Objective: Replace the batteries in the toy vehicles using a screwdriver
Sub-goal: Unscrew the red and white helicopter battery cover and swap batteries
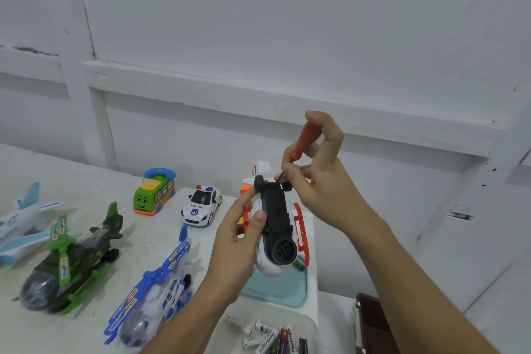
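Below white wall [258, 23]: speckled table [86, 190] bearing green helicopter [71, 264], police car [201, 205].

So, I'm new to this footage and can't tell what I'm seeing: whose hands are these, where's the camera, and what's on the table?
There is no machine here: a person works with bare hands, and the single camera sits on their head, looking forward and down. The left hand grips a white toy helicopter, turned belly-up so its black underside shows. The right hand holds an orange-handled screwdriver, tip at the far end of that underside. On the table lie a green helicopter, a blue-and-white helicopter, a police car, a green bus and a pale blue plane. Loose batteries lie in a white tray near the bottom edge.
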A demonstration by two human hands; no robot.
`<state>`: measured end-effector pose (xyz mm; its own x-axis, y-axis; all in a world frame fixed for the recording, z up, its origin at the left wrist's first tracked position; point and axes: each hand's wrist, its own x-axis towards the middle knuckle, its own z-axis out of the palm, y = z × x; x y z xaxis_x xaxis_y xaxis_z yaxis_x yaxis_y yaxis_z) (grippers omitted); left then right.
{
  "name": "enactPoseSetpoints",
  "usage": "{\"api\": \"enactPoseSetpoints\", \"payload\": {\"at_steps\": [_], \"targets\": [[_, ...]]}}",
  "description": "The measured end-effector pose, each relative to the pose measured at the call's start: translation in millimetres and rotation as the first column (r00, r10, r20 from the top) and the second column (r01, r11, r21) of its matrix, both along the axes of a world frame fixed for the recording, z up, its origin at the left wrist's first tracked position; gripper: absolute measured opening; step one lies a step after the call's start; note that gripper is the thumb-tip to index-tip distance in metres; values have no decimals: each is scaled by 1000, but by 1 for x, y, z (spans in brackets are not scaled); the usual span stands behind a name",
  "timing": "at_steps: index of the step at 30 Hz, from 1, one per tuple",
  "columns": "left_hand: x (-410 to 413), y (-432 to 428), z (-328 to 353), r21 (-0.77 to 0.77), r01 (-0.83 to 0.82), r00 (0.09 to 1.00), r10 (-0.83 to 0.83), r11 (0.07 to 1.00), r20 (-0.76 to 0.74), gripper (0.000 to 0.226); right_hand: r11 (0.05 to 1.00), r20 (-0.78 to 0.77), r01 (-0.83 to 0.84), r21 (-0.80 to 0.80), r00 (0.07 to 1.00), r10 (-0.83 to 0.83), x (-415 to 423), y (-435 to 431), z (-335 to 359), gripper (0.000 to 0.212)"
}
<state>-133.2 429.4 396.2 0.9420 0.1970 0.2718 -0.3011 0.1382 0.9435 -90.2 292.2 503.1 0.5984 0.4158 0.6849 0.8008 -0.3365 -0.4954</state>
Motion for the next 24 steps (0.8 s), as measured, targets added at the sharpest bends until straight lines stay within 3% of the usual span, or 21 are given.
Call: {"api": "enactPoseSetpoints", "payload": {"at_steps": [9,19,24], "targets": [[-2,1,-9,103,-38,998,43,994,-48,35,997,-469,-32,65,881,59,16,-9,16,83],[-2,11,-17,59,-57,991,64,997,-117,27,954,-585,-109,279,769,259,2,-18,12,86],[-4,21,-18,51,-64,989,70,997,-130,35,936,-652,-192,294,676,343,-20,-15,3,88]]}}
